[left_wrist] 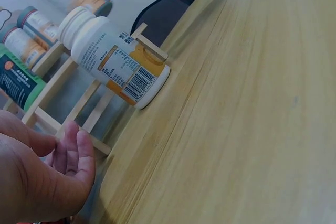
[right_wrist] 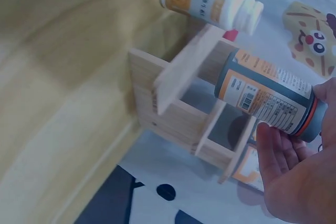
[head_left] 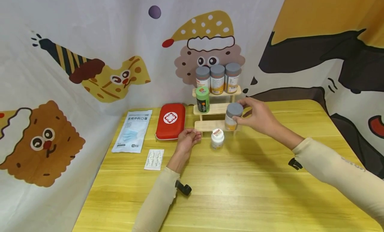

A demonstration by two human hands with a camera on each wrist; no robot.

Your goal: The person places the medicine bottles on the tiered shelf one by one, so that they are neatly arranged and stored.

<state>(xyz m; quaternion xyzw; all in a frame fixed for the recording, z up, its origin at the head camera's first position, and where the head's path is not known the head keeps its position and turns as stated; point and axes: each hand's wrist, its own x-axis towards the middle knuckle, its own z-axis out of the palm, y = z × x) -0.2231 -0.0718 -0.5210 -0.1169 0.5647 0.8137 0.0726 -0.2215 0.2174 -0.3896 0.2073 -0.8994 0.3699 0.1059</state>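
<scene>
My right hand (head_left: 258,117) grips a grey-lidded pill bottle (head_left: 231,120) by its upper part, fingers and thumb on opposite sides. This bottle is over the right end of the lowest step of a small wooden rack (head_left: 210,126); whether its base touches the step I cannot tell. At the rack's lower left corner is my left hand (head_left: 186,141), its fingers (left_wrist: 79,150) loosely curled with nothing visible between them. A small white pill bottle (left_wrist: 118,59) stands on the table in front of the rack. The middle step carries a green-capped bottle (head_left: 202,100) at its left.
Three grey-lidded bottles (head_left: 217,79) line the top step. Left of the rack lie a red first-aid case (head_left: 171,123), a face-mask packet (head_left: 132,131) and a blister pack (head_left: 154,159) on the wooden table (head_left: 228,195). A printed cloth (head_left: 120,32) hangs behind.
</scene>
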